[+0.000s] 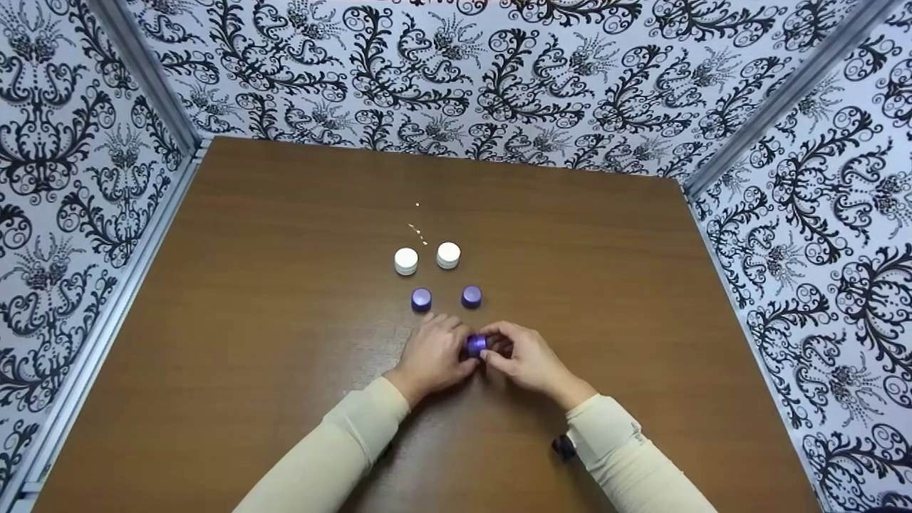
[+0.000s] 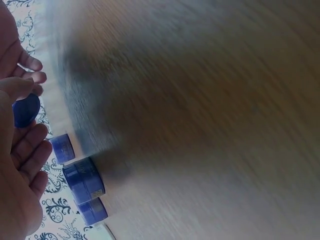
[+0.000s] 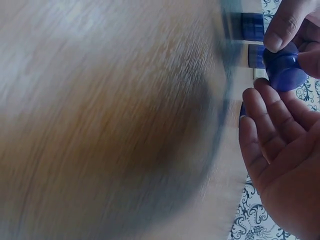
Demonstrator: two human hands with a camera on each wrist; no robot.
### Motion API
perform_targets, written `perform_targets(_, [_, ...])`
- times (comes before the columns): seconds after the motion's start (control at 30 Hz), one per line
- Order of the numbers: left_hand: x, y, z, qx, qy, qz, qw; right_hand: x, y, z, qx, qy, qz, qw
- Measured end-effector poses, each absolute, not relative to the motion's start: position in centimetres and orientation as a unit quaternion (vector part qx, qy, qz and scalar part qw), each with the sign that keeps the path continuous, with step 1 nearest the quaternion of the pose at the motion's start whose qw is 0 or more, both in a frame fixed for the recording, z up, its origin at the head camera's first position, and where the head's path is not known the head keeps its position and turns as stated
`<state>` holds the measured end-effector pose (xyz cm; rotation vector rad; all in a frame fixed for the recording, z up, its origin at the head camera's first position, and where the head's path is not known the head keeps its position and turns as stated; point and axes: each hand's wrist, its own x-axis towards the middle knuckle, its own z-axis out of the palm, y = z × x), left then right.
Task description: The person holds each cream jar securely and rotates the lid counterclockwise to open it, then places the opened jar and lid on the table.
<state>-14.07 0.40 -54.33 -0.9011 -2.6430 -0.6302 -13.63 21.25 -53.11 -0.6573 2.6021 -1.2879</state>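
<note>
Both hands meet over the table around one small purple jar [image 1: 477, 345], which looks blue in the wrist views. My left hand [image 1: 436, 354] grips its left side, the thumb along the near edge. From the right, my right hand [image 1: 524, 356] pinches it between thumb and forefinger; its other fingers [image 3: 270, 117] extend with the palm turned inward. Whether the jar's lid is loose, I cannot tell. Just beyond the hands stand two purple jars, one on the left [image 1: 421, 299] and one on the right [image 1: 472, 296]. Another blue-looking jar [image 2: 84, 180] stands closer in the left wrist view.
Behind the purple jars stand two white jars, a left one [image 1: 406, 261] and a right one [image 1: 448, 255]. Small pale bits [image 1: 417, 231] lie past them on the brown wooden table [image 1: 285, 214]. Patterned panels [image 1: 442, 78] enclose its back and sides.
</note>
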Motion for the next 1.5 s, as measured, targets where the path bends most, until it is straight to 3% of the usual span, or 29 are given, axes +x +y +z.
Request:
perform_targets(0.5, [-14.06,0.34,-54.16,-0.314,-0.918,-0.201,0.135,-13.66,21.3,-52.85,-0.223,0.872,-0.426,0.093])
perform_targets(1.5, [-14.12,0.33,-54.45,-0.311,-0.917,-0.203,0.145,-13.67,21.5,-53.26,-0.219,0.871,-0.437,0.054])
